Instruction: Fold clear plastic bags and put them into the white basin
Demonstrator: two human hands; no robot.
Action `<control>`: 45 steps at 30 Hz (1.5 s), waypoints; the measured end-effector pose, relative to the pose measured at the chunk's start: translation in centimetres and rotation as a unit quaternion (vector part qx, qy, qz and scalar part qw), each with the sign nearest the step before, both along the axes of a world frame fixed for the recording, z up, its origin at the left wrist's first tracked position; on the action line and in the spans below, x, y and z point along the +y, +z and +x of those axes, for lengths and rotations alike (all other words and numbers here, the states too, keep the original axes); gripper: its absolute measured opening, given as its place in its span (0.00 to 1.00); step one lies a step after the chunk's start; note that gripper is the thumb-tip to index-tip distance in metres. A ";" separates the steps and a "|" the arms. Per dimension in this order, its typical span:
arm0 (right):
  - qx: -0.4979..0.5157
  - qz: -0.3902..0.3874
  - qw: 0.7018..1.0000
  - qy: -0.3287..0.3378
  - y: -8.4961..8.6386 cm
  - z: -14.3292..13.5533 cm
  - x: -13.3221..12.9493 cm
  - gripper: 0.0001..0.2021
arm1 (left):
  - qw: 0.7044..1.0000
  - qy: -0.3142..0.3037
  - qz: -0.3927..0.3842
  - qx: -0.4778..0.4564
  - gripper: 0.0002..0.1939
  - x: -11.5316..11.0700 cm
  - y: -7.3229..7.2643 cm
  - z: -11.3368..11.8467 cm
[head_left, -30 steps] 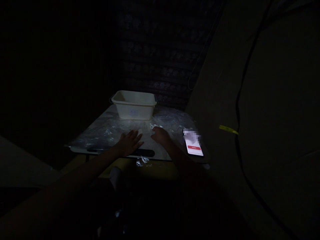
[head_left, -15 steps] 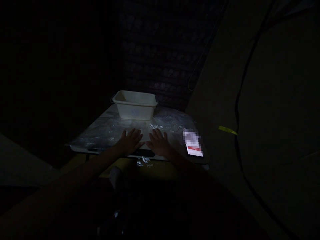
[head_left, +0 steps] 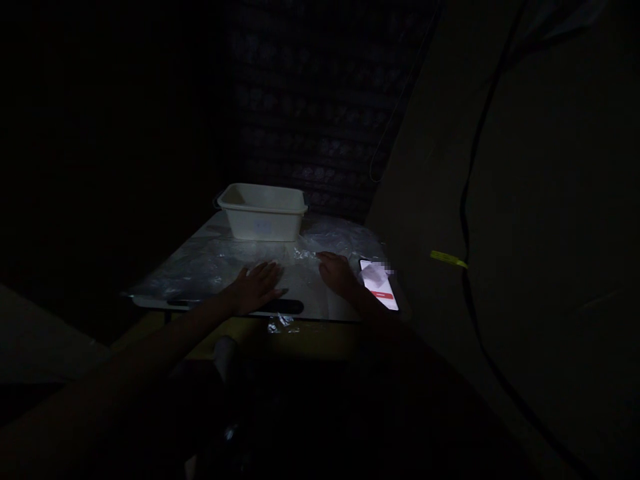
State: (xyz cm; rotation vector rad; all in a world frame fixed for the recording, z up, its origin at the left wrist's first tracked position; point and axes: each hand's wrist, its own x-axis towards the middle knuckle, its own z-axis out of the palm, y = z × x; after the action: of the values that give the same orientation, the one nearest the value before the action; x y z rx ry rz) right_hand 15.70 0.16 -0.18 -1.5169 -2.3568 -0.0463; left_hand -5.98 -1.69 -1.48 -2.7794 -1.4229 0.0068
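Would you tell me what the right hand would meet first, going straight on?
The right hand would probably meet the crinkled plastic, with the white tub beyond, though depth is unclear.

The basin [head_left: 263,223] is cream, the tag [head_left: 449,259] yellow.

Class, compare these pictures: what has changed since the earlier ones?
The right hand has moved rightward, away from the left hand; its fingers, spread a moment ago, are now curled, whether on plastic film is unclear. The left hand stayed spread; tub and phone stayed put.
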 end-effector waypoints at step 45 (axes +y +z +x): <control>0.291 -0.156 0.944 -0.007 -1.1 1.0 -5.9 0.10 | 0.965 -0.055 -0.010 -0.256 0.14 -2.6 -0.9 -0.3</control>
State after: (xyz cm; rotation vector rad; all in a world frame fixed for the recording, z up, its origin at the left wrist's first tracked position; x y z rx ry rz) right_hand 16.71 -5.70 -1.31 -1.4235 -1.9276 0.7060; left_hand -6.33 -4.32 -2.36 -3.0061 -1.3343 -0.7528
